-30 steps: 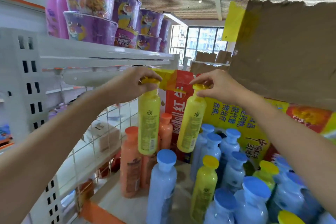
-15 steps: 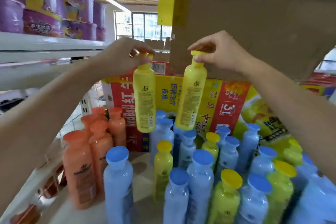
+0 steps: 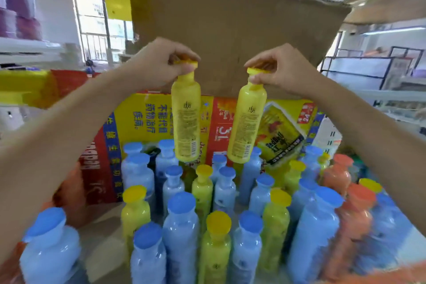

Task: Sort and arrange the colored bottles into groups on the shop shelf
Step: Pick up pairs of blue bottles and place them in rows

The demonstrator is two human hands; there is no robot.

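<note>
Left hand (image 3: 161, 62) pinches the left yellow bottle (image 3: 186, 117) by its cap; right hand (image 3: 283, 69) likewise the right yellow bottle (image 3: 247, 124). Both hang before the printed carton (image 3: 138, 117). Probably light, stiff, smooth plastic: a hold under the cap suffices.

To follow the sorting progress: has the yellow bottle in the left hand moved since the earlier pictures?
Yes. The yellow bottle in the left hand moved rightwards, past the Chinese text on the printed carton.
</note>
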